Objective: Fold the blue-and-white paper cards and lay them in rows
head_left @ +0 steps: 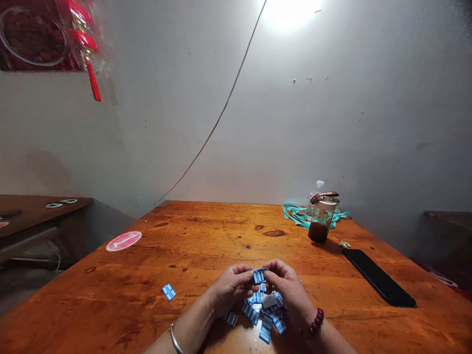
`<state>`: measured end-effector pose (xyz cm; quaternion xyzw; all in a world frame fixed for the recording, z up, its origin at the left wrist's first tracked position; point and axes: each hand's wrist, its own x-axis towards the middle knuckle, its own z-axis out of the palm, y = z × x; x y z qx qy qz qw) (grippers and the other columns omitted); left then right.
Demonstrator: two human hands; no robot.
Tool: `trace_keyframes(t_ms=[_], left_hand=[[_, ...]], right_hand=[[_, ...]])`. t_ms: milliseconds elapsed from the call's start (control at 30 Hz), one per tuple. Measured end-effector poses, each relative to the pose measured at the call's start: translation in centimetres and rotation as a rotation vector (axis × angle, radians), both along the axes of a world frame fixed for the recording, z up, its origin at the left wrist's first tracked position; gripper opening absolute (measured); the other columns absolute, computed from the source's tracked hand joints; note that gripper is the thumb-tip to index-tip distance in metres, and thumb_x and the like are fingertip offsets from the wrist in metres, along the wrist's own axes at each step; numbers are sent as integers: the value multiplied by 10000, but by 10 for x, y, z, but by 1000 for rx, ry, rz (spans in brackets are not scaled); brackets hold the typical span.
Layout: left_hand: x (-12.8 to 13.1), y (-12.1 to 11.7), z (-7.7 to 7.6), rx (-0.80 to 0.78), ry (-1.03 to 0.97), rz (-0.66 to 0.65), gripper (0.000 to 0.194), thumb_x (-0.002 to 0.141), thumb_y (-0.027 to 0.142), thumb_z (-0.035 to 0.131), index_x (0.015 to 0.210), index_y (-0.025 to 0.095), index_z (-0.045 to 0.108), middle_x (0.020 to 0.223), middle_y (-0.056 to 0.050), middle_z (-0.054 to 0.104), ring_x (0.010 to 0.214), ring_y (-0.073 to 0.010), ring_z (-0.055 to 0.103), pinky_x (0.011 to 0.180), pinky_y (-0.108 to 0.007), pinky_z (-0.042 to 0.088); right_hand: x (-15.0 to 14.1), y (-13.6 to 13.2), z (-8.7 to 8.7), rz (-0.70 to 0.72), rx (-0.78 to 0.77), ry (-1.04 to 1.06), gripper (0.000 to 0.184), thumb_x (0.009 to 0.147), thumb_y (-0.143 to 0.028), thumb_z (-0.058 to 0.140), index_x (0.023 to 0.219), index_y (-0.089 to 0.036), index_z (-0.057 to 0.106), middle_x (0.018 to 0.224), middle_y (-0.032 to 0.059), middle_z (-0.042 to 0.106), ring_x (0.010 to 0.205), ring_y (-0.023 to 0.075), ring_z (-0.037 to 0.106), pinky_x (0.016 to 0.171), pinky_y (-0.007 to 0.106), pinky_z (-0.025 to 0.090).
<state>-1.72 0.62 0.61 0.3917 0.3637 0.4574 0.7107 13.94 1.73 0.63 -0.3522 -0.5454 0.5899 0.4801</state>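
A small blue-and-white striped piece (260, 276) is held up between both hands. My left hand (233, 289) pinches its left edge with thumb and finger. On the opposite edge, my right hand (284, 286) grips it the same way. Beneath the hands lies a loose pile of similar striped pieces (266, 326), some overlapping, with a plain whitish one (269, 301) among them. Part of the pile is hidden by the hands. Off to the left, a single blue-and-white piece (168, 292) rests flat on the wooden table (206, 231). Whether the pieces are cloth or card I cannot tell.
A black phone (378, 276) lies at the right. Behind it stand a jar of dark liquid (321, 221) and a clear plastic bottle (319, 187), with turquoise straps (295, 214) around them. A pink round number sign (124, 241) sits near the left edge.
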Motion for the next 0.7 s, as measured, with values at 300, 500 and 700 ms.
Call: trace_keyframes(t_ms=[300,500,700], left_hand=[[7,-1,4,431,509,150,172,650,292,603,640,123,630,586,-5,565,558,-112,476,513,-198,335],[1,5,-2,263,386,246,206,645,337,600,672,133,611,496,34,480,445,-73,386,435,-189,275],[5,5,-8,173,246,213,236,601,358,645,649,136,583,479,43,476,412,-61,384,425,-189,269]], right_hand=[[0,-4,-3,-98,313,-317,107,726,-248,501,698,-161,555,642,-5,528,593,107,473,530,206,383],[-5,-1,0,-44,110,-125,277,688,-400,565,809,-150,551,696,4,549,514,81,468,460,197,381],[-7,-1,-4,-52,2,-67,331,640,-474,588,689,-151,531,543,-31,508,446,76,449,442,197,355]])
